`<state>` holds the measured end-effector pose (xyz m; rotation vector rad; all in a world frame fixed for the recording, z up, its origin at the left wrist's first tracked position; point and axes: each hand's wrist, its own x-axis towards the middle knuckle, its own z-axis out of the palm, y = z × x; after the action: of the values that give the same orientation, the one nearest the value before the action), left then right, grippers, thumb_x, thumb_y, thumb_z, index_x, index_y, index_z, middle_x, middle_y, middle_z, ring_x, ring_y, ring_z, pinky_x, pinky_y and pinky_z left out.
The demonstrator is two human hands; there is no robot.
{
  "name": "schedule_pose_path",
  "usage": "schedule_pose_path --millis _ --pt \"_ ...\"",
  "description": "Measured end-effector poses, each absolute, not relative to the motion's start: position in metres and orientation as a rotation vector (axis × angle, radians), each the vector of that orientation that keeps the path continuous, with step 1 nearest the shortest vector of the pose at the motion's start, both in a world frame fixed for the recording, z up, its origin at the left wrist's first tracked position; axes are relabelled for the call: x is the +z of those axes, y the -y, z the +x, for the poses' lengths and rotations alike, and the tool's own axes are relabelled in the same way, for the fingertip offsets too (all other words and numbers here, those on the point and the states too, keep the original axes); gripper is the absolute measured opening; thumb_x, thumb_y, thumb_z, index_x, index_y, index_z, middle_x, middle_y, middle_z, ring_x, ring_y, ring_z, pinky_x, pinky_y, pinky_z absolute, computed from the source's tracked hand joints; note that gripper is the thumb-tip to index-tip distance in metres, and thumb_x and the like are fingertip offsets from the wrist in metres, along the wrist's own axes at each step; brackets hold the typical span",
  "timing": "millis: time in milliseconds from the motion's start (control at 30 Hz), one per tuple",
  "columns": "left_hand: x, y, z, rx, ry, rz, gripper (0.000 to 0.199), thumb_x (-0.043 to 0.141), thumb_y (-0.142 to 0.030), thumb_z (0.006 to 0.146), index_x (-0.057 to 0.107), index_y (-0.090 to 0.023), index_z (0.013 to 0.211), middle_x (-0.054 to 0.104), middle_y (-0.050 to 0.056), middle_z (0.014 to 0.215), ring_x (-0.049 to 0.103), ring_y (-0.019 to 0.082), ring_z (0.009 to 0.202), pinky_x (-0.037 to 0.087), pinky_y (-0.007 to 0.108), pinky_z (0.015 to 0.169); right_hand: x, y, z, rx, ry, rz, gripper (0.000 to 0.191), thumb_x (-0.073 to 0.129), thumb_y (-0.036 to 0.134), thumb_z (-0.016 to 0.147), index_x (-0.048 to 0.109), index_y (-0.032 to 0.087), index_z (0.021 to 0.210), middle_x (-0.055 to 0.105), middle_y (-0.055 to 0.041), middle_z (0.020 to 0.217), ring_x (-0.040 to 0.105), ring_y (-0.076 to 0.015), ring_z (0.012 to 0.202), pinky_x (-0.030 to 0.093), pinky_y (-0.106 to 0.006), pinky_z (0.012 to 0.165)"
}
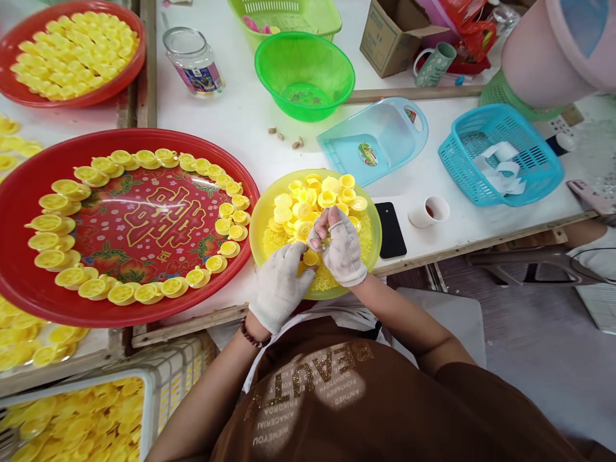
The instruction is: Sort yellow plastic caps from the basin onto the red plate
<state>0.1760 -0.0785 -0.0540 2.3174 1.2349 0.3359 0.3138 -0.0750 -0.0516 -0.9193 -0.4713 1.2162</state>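
Observation:
My left hand [283, 282], in a white glove with bare fingertips, pinches a small yellow plastic cup [310, 258] between thumb and finger at the near side of a yellow bowl [257, 240]. Just right of it, my right hand [341, 249], gloved the same way, is closed with its fingers curled over the bowl. What lies inside those fingers is too small to name. Loose yellow cups [303, 208] are heaped at the back of the bowl, and little yellow pellets [327, 281] fill the rest. To the left, a red tray [96, 237] has yellow cups set round its edge.
Behind the bowl are a blue scoop [385, 138], a green basin [305, 74] and a glass jar [195, 64]. A phone [391, 230], a paper cup [429, 212] and a blue basket [500, 157] lie right. A crate [151, 398] of yellow pieces stands at lower left.

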Motion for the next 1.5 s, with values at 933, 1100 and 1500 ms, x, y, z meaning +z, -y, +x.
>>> schedule_pose_path --millis 933,1100,1500 --pt "-0.04 0.015 0.075 0.621 -1.858 2.285 0.025 0.06 -0.027 0.087 0.068 -0.018 0.109 0.069 0.01 0.104 0.064 0.027 0.098 0.053 0.04 0.088 -0.05 0.114 0.369 0.496 2.366 -1.378 0.027 0.053 0.038 0.103 0.069 0.017 0.096 0.069 -0.0099 0.096 0.057 -0.0239 0.088 0.04 -0.039 0.082" --pt "-0.061 -0.017 0.043 0.234 -1.869 2.272 0.02 0.055 -0.023 0.088 0.065 -0.016 0.103 0.062 0.006 0.092 0.059 0.024 0.09 0.049 0.036 0.082 -0.052 0.119 0.36 0.369 2.6 -1.346 0.041 0.05 0.053 0.102 0.066 0.016 0.097 0.067 -0.0107 0.098 0.055 -0.024 0.085 0.038 -0.039 0.077" --pt "-0.034 0.015 0.118 0.72 -1.418 2.407 0.024 0.05 -0.028 0.096 0.069 -0.019 0.109 0.07 0.01 0.113 0.066 0.024 0.102 0.053 0.036 0.089 -0.067 0.104 0.356 0.727 2.243 -1.287 0.041 0.051 0.045 0.103 0.058 0.02 0.07 0.06 -0.0019 0.069 0.046 -0.0152 0.062 0.028 -0.032 0.059"
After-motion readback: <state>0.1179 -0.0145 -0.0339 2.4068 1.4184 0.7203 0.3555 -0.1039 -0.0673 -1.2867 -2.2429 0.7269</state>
